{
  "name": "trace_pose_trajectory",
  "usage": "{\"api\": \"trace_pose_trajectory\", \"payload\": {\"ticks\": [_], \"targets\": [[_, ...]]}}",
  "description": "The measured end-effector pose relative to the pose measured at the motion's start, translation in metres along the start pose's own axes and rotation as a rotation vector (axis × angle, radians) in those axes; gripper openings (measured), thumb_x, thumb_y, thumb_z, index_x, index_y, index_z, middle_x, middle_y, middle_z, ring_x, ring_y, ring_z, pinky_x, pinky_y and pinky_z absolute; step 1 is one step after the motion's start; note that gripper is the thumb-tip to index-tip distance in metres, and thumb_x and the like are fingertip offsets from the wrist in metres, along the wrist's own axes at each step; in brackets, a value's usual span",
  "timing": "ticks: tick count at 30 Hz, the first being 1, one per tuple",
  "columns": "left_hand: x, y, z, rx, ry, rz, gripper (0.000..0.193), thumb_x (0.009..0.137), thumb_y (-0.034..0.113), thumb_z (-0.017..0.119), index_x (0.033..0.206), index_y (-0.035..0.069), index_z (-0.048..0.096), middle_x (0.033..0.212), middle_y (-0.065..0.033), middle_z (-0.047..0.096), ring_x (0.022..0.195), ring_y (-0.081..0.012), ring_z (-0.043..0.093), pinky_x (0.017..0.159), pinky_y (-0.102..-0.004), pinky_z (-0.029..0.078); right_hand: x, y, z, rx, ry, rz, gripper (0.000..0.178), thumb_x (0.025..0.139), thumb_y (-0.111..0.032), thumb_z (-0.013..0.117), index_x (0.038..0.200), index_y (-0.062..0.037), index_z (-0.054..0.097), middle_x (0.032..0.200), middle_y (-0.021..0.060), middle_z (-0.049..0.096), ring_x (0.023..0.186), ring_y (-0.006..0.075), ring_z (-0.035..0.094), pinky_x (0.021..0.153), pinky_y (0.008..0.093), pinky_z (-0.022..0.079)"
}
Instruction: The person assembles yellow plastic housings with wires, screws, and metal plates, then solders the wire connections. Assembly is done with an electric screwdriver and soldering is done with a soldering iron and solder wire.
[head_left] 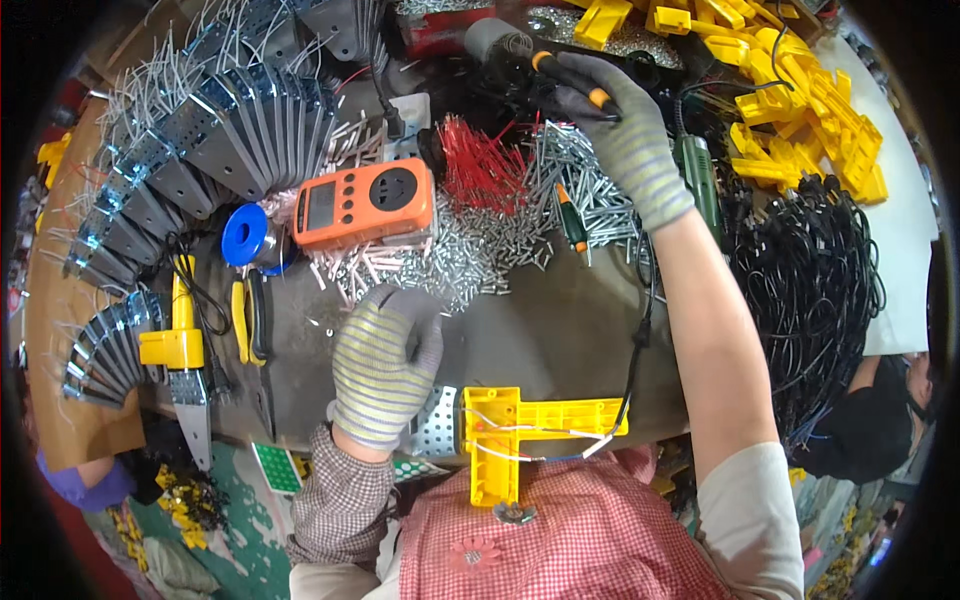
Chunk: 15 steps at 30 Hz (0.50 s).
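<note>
My left hand (pixel 385 365), in a striped grey-and-yellow glove, is at the near edge of a pile of small silver screws (pixel 450 270). Its fingers are bent and close together, and I cannot make out what is in them. At the far side of the table, my gloved right hand (pixel 635 140) is closed round a black tool handle with orange bands (pixel 575 80); its working end is unclear. In front of me lies a yellow plastic housing (pixel 495 440) with white wires and a black cord (pixel 640 340). A perforated metal plate (pixel 435 425) sits beside it.
An orange meter (pixel 365 203) stands behind my left hand, near red-sleeved wires (pixel 475 165). Left are a blue spool (pixel 243 236), pliers (pixel 250 318) and rows of grey metal blades (pixel 230 145). Right are black cords (pixel 800 290), yellow housings (pixel 800 110) and a green tool (pixel 700 185).
</note>
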<state>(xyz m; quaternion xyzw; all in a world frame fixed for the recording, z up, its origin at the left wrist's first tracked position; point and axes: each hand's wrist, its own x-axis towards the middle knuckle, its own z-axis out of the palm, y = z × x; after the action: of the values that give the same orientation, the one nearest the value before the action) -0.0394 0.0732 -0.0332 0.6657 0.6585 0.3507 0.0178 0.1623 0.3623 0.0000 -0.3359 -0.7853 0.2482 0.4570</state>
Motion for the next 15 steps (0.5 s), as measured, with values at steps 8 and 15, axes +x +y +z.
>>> {"api": "trace_pose_trajectory", "payload": {"ticks": [8, 15], "targets": [[-0.003, -0.002, -0.008, -0.038, -0.02, -0.063, 0.017, 0.088, 0.003, 0.077, 0.104, 0.006, 0.072, 0.102, -0.0135, 0.068, 0.093, -0.0327, 0.07, 0.084, -0.0414, 0.056, -0.088, -0.071, -0.058, -0.511, -0.059, -0.089, 0.019, 0.089, -0.01, 0.078, 0.105, -0.0017, 0.072, 0.102, 0.0162, 0.073, 0.095, 0.0348, 0.072, 0.085, 0.0424, 0.057], [-0.022, 0.029, -0.024, -0.308, -0.019, 0.016, 0.018, 0.089, -0.003, 0.071, 0.104, 0.006, 0.074, 0.103, -0.0108, 0.074, 0.095, -0.0291, 0.071, 0.085, -0.0387, 0.057, -0.196, -0.148, -0.111, 0.031, -0.591, -0.119, 0.016, 0.088, -0.015, 0.075, 0.099, -0.0052, 0.07, 0.134, 0.0233, 0.065, 0.105, 0.0393, 0.07, 0.093, 0.0458, 0.056]]}}
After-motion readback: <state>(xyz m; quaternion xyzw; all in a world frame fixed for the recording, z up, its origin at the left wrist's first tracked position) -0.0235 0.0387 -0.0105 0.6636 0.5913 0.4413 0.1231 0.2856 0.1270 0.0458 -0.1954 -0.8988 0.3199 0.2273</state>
